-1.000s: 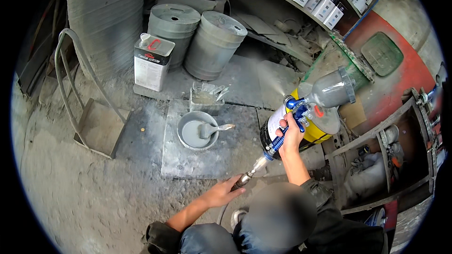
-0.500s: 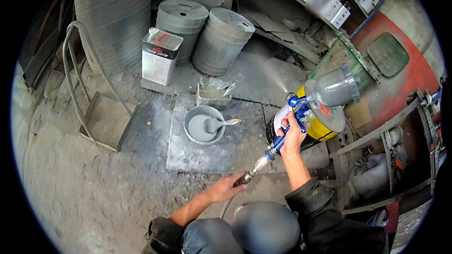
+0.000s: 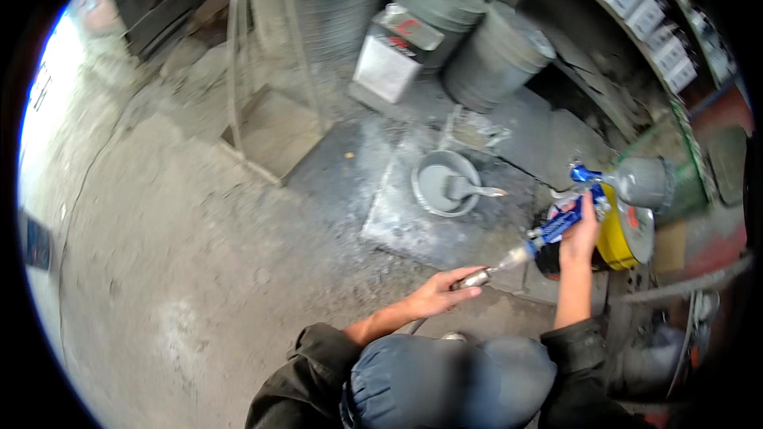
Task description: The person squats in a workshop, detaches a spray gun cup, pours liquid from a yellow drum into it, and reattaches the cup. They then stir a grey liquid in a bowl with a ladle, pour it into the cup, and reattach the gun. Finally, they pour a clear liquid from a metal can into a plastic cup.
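In my right hand is the handle of a blue spray gun, fingers wrapped round it. A grey-coated paint cup sits on the gun and tilts to the right. My left hand is closed round the metal hose coupling below the handle, and an air hose trails from it toward my legs. Beyond my left hand, a bowl of grey paint stands on a stained slab, with a paintbrush resting in it. Behind the gun is a yellow and black drum.
Two grey metal drums and a white rectangular can stand at the back. A hand trolley is at the left rear. Shelves with several white boxes line the upper right. A clutter-filled rack is close on my right.
The view has swung left, so the whole scene sits further right. Mist sprayed from the gun's nozzle before; none is visible now. Both hands keep their holds.
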Motion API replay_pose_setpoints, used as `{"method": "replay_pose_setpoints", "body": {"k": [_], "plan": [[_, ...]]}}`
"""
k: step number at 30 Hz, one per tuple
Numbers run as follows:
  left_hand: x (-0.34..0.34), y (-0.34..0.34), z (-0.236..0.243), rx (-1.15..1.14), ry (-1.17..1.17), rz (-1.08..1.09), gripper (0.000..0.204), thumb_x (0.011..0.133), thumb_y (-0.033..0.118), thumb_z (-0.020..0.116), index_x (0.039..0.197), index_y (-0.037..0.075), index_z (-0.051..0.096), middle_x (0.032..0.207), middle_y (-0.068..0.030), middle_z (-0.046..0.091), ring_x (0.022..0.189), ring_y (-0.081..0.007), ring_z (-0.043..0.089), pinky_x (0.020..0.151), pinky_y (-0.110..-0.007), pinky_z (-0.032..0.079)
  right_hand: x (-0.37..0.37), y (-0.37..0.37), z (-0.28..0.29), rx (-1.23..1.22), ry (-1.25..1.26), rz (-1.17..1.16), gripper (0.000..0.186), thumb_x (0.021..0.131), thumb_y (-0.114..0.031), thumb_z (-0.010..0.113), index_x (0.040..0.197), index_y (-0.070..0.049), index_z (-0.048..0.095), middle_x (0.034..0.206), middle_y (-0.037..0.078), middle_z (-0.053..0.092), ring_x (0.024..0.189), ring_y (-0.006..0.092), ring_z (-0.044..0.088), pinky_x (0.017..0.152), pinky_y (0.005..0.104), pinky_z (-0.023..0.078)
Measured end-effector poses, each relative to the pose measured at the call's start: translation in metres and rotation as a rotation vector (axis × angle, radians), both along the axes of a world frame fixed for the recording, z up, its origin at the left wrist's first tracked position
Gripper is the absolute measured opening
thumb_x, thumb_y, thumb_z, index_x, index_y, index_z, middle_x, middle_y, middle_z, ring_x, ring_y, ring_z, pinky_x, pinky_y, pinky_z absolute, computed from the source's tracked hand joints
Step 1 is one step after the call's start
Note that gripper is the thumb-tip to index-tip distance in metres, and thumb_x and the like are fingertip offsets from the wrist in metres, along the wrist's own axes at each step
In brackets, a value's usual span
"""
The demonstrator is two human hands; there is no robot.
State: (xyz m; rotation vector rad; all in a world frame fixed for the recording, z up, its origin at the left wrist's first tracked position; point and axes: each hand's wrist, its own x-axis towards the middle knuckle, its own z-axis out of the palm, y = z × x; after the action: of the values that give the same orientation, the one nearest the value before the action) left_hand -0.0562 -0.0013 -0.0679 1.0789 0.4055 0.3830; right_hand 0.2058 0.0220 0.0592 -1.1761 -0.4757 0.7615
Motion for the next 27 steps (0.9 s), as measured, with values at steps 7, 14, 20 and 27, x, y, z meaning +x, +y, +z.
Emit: {"method": "replay_pose_setpoints", "body": {"k": [7, 14, 20, 27], "plan": [[-0.025, -0.005, 0.011, 0.138, -0.156, 0.342, 0.051, 0.093, 0.027, 0.063, 0.137, 0.007, 0.047, 0.092, 0.0037, 0.062, 0.076, -0.0049, 0.051, 0.068, -0.021, 0.042, -0.031, 0.033, -0.02, 0.219, 0.619, 0.275, 0.036, 0.097, -0.026, 0.055, 0.066, -0.015, 0.041, 0.058, -0.006, 0.034, 0.05, 0.0068, 0.033, 0.056, 0.0247, 0.034], [-0.049, -0.009, 0.009, 0.059, 0.21, 0.464, 0.045, 0.089, 0.037, 0.067, 0.118, 0.002, 0.064, 0.088, -0.0042, 0.067, 0.082, -0.0093, 0.056, 0.075, -0.027, 0.047, -0.059, 0.04, -0.05, 0.107, 0.598, 0.144, 0.039, 0.095, -0.018, 0.052, 0.06, -0.017, 0.034, 0.054, -0.007, 0.028, 0.047, 0.0067, 0.027, 0.05, 0.0247, 0.029], [-0.055, -0.014, 0.006, -0.055, 0.272, 0.422, 0.046, 0.089, 0.045, 0.063, 0.114, 0.006, 0.068, 0.075, -0.0017, 0.064, 0.064, -0.0071, 0.053, 0.057, -0.026, 0.045, -0.069, 0.042, -0.047, 0.164, 0.587, 0.197, 0.04, 0.095, -0.016, 0.05, 0.061, -0.018, 0.031, 0.054, -0.007, 0.025, 0.046, 0.0058, 0.027, 0.047, 0.0229, 0.029], [-0.05, -0.025, -0.039, 0.158, 0.116, 0.459, 0.046, 0.092, 0.044, 0.059, 0.116, 0.005, 0.065, 0.082, -0.0069, 0.067, 0.073, -0.0143, 0.059, 0.067, -0.031, 0.047, -0.068, 0.045, -0.034, 0.037, 0.457, 0.178, 0.035, 0.094, -0.017, 0.054, 0.064, -0.018, 0.036, 0.056, -0.008, 0.027, 0.046, 0.0048, 0.028, 0.045, 0.0222, 0.027]]}}
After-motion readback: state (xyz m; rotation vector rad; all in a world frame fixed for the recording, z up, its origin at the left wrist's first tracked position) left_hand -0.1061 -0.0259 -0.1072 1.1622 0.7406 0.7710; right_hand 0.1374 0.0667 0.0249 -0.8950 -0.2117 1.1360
